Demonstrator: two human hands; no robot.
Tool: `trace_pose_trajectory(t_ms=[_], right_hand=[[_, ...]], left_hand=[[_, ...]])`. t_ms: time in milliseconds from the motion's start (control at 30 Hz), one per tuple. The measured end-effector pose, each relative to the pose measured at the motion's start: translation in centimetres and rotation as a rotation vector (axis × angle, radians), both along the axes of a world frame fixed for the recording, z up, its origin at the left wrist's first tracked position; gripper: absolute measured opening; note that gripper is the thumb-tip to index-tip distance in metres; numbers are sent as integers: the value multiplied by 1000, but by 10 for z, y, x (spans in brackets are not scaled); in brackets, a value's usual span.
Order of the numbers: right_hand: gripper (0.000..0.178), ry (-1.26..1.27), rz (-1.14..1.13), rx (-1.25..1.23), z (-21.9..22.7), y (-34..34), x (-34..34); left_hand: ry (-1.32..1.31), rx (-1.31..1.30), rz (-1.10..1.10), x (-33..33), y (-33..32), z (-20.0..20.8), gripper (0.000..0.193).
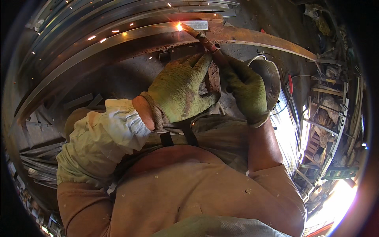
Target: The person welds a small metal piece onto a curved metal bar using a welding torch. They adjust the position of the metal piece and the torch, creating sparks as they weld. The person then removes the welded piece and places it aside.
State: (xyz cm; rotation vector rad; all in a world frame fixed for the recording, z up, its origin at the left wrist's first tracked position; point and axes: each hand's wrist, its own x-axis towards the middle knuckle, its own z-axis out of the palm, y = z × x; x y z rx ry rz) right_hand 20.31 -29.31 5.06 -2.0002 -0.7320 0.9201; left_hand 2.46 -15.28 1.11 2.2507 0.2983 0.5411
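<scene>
My right hand (248, 89), in a worn yellow-green glove, is wrapped round a welding torch (205, 41) with a copper-coloured front end. The torch points away and to the left, and its tip glows bright orange against a grey metal bar (150, 31). Sparks fly off to the left. In a matching glove, my left hand (179, 89) has its fingers stretched out and its thumb apart, with the fingertips against or just beside the torch. A white sleeve cover (110, 138) wraps my left forearm. The torch's handle is partly hidden by my right fingers.
A rusty beam (256, 37) runs under the grey bar. Several long metal lengths (130, 12) lie beyond. To the right stands a round metal bucket (270, 75), with a cable (292, 93) near it. Metal racks (327, 122) and scrap line the far right; metal strips (43, 162) lie at left.
</scene>
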Motion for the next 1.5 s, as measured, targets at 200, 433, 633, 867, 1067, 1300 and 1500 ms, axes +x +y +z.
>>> trace_pose_trajectory(t_ms=[200,433,633,867,1067,1300,1500], right_hand=[[41,27,34,54,-5,-3,3],[44,64,11,10,-8,-4,5],[48,72,-40,58,-2,0,-3],[46,113,-20,60,-10,-1,1],[46,46,-18,14,-3,3,-1],[44,10,8,61,-8,3,0],[45,81,-9,88,-11,2,1]], left_hand=[[49,-77,-2,-4,-1,0,84],[-35,-9,26,1,-3,-9,80],[-34,-10,23,0,0,3,77],[8,-47,13,-1,-1,0,80],[-20,-15,0,1,2,-3,84],[84,21,42,-4,-1,2,87],[26,-48,40,-2,0,6,80]])
